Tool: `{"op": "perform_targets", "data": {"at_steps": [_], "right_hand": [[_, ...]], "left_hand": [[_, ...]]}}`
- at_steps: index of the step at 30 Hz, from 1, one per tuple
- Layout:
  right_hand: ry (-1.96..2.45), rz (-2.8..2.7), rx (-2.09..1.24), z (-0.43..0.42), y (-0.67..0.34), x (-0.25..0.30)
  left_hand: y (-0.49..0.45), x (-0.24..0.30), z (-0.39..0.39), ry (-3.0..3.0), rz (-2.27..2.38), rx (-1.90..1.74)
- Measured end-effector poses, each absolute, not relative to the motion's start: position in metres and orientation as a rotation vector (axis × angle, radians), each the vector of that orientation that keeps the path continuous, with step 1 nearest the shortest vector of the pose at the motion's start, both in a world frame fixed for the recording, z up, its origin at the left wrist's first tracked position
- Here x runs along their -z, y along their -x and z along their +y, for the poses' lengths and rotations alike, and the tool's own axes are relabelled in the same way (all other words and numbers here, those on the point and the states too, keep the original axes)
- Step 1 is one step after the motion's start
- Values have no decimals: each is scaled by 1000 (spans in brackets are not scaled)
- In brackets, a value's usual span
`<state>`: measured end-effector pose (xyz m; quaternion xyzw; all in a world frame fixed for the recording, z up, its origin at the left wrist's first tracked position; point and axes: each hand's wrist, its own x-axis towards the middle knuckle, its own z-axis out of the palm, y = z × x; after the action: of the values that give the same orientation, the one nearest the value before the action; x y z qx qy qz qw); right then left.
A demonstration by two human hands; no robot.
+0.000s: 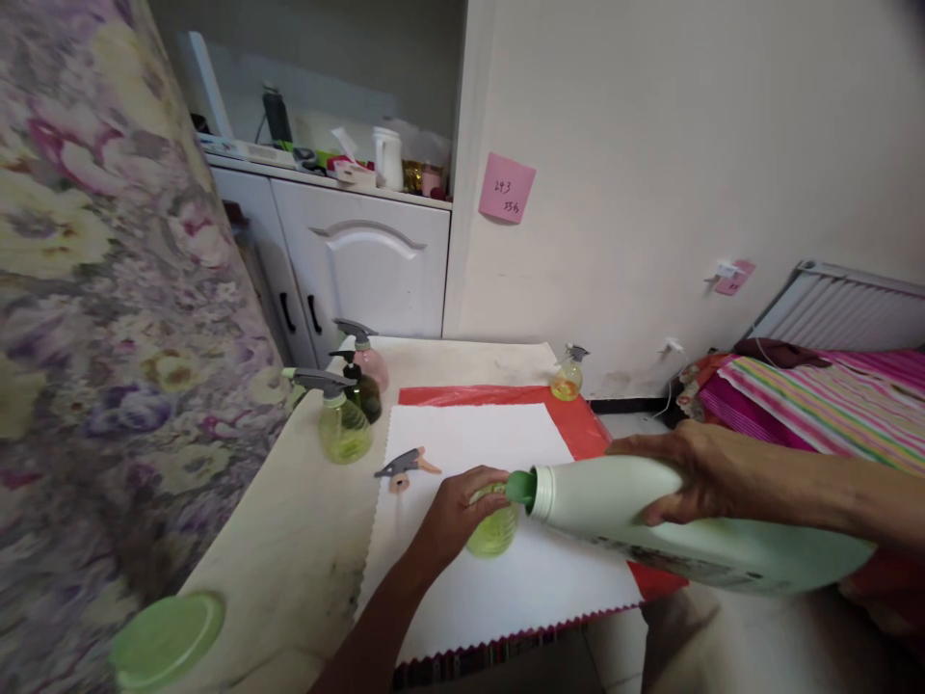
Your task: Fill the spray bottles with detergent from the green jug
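My right hand [698, 477] grips a big pale green detergent bottle [614, 493], tipped on its side with its green spout pointing left. The spout is at the mouth of a small yellow-green spray bottle [492, 530], uncapped and upright on a white sheet [440, 588]. Around the top of that small bottle, the fingers of my left hand [462, 501] are wrapped. On the sheet to the left lies a grey and orange spray head [406, 465]. Whether liquid is flowing cannot be made out.
A green spray bottle [343, 424], a dark pump bottle [365, 390] and a pink spray bottle [371, 361] stand at the table's left. Another spray bottle [568, 378] holds orange liquid at the back right. A green lid [168, 638] lies near left.
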<state>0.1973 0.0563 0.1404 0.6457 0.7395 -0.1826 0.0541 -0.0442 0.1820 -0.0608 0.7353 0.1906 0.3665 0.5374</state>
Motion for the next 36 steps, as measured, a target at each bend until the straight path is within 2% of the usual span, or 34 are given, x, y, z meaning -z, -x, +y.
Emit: {"op": "perform_targets", "data": {"at_steps": [36], "right_hand": [[-1934,2315,719,56,-196,-143]], "left_hand": [[44,57,180,-1754,480,-862]]}}
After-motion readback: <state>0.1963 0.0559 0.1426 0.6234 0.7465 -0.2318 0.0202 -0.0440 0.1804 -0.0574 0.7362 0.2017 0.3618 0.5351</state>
